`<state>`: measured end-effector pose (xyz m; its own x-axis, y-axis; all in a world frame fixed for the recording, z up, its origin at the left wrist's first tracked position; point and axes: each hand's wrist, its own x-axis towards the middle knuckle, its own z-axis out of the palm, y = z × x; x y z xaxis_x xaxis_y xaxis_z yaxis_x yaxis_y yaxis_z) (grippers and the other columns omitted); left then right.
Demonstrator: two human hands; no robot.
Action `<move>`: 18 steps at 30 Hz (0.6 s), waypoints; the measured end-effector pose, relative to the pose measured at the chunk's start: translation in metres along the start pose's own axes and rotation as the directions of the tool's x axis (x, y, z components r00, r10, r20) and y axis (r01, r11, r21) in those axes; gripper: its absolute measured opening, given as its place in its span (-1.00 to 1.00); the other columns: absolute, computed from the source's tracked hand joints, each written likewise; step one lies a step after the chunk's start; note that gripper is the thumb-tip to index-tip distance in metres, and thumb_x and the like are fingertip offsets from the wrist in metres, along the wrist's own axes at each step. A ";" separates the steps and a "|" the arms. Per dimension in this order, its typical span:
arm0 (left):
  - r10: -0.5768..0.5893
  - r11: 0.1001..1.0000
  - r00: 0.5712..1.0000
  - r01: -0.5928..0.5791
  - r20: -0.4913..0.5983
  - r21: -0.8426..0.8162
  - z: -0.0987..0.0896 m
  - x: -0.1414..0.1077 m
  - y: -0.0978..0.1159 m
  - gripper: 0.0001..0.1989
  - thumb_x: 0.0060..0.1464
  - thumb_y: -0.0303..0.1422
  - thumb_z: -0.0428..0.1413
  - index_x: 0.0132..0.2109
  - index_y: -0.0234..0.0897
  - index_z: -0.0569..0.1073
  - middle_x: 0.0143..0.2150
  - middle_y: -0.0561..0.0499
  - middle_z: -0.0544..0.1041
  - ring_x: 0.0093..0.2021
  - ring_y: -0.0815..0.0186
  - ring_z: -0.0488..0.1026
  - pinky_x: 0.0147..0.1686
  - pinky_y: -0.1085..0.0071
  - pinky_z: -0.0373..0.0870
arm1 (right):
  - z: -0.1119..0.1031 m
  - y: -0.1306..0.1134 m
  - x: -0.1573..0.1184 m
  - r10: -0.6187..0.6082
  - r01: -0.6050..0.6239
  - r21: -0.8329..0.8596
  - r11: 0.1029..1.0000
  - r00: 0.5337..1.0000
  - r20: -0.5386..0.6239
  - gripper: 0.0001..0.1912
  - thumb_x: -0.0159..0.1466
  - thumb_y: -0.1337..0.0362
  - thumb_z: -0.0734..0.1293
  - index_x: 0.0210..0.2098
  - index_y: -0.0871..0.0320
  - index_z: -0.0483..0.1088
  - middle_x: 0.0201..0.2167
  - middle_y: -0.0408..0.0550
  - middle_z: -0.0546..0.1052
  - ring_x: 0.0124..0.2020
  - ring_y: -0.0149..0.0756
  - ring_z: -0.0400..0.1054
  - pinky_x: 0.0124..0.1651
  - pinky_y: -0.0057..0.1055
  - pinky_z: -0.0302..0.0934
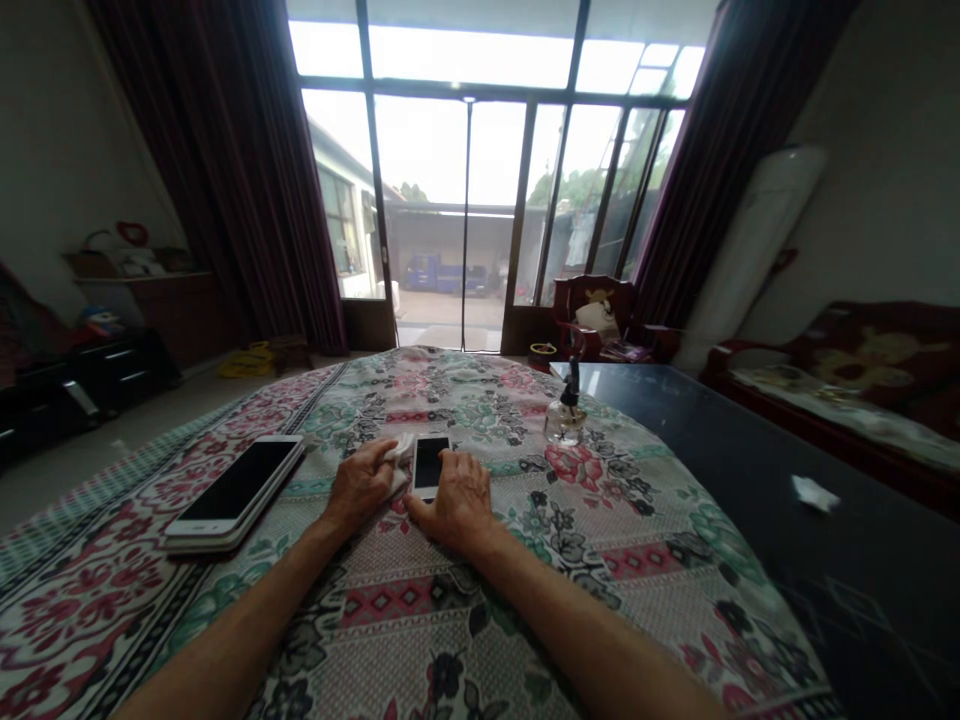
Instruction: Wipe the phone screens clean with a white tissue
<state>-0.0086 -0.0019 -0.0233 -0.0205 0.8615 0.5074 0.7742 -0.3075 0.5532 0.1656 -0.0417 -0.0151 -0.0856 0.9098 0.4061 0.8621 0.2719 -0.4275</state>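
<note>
A white phone [429, 468] with a dark screen lies on the patterned tablecloth [405, 600]. My right hand [461, 498] grips its right side and lower edge, with fingers over part of the screen. Just left of the phone, my left hand [364, 482] is closed on a crumpled white cloth [403, 462], which reaches toward the phone's left edge. Farther left lies a stack of larger phones [238, 487], the top one white-framed with its black screen up. A clear glass bottle [565, 422] with a dark top stands to the right, beyond my right hand.
A dark glossy table [675, 420] adjoins on the right, with a crumpled white tissue [815, 494] on it. A red wooden chair [596, 310] and a sofa [862, 360] stand beyond. Glass doors [450, 230] and dark curtains are at the back.
</note>
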 end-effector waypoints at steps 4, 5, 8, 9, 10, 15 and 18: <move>0.041 0.999 0.999 -0.041 0.007 0.033 -0.003 0.006 0.007 -0.60 0.11 -0.33 -0.09 0.00 -0.24 0.52 0.12 -0.07 0.52 0.17 0.15 0.41 0.22 0.25 0.27 | 0.008 0.000 0.000 -0.010 0.012 0.044 0.999 0.998 -0.057 -0.24 0.04 -0.07 0.38 0.11 0.21 0.21 -0.03 0.21 0.41 0.02 0.09 0.25 0.07 -0.09 0.11; 0.068 0.997 0.997 -0.069 0.025 0.041 -0.004 0.006 0.010 -0.60 0.13 -0.32 -0.09 0.01 -0.23 0.52 0.13 -0.07 0.51 0.17 0.15 0.40 0.23 0.24 0.26 | 0.009 0.000 0.000 0.005 -0.001 0.061 0.998 0.997 -0.072 -0.25 0.03 -0.05 0.37 0.12 0.21 0.21 -0.03 0.20 0.40 0.03 0.08 0.25 0.08 -0.10 0.11; 0.212 0.976 0.967 -0.216 0.141 0.014 -0.006 0.002 0.019 -0.62 0.17 -0.29 -0.07 0.02 -0.23 0.52 0.14 -0.10 0.50 0.17 0.13 0.39 0.22 0.18 0.27 | 0.010 0.002 0.001 0.063 -0.051 0.112 0.992 0.993 -0.103 -0.30 0.02 0.01 0.36 0.09 0.21 0.22 -0.05 0.19 0.40 0.02 0.05 0.27 0.08 -0.13 0.12; 0.275 0.961 0.942 -0.277 0.192 -0.014 -0.006 0.000 0.022 -0.64 0.19 -0.29 -0.07 0.01 -0.23 0.53 0.13 -0.11 0.50 0.16 0.13 0.40 0.21 0.18 0.28 | 0.010 0.002 0.001 0.076 -0.062 0.122 0.991 0.991 -0.111 -0.31 0.02 0.03 0.36 0.07 0.22 0.22 -0.06 0.18 0.41 0.01 0.04 0.28 0.08 -0.13 0.13; 0.334 0.942 0.911 -0.333 0.241 -0.044 -0.007 -0.001 0.023 -0.65 0.20 -0.30 -0.07 -0.01 -0.22 0.53 0.12 -0.11 0.51 0.16 0.15 0.41 0.20 0.19 0.29 | 0.010 0.002 0.001 0.084 -0.068 0.128 0.989 0.990 -0.117 -0.32 0.01 0.05 0.36 0.07 0.23 0.22 -0.07 0.18 0.41 0.00 0.04 0.28 0.07 -0.13 0.14; 0.470 0.876 0.791 -0.471 0.391 -0.101 -0.007 0.007 0.021 -0.68 0.22 -0.39 -0.09 -0.08 -0.22 0.55 0.08 -0.06 0.54 0.12 0.23 0.43 0.17 0.25 0.33 | 0.014 0.001 0.000 0.076 -0.061 0.118 0.991 0.988 -0.132 -0.28 -0.02 0.12 0.36 0.09 0.29 0.19 -0.10 0.18 0.41 -0.05 0.03 0.30 0.03 -0.11 0.16; 0.481 0.859 0.761 -0.507 0.435 -0.062 0.001 0.028 0.015 -0.68 0.19 -0.45 -0.09 -0.13 -0.22 0.55 0.04 -0.03 0.56 0.08 0.24 0.44 0.15 0.27 0.34 | 0.015 -0.001 0.000 0.081 -0.061 0.127 0.990 0.985 -0.152 -0.27 -0.03 0.11 0.38 0.08 0.25 0.19 -0.10 0.16 0.40 -0.05 0.02 0.29 0.03 -0.10 0.17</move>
<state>0.0027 0.0182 -0.0015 0.6320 0.6837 0.3648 0.6363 -0.7266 0.2592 0.1577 -0.0371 -0.0268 0.0612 0.8705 0.4884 0.7954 0.2531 -0.5507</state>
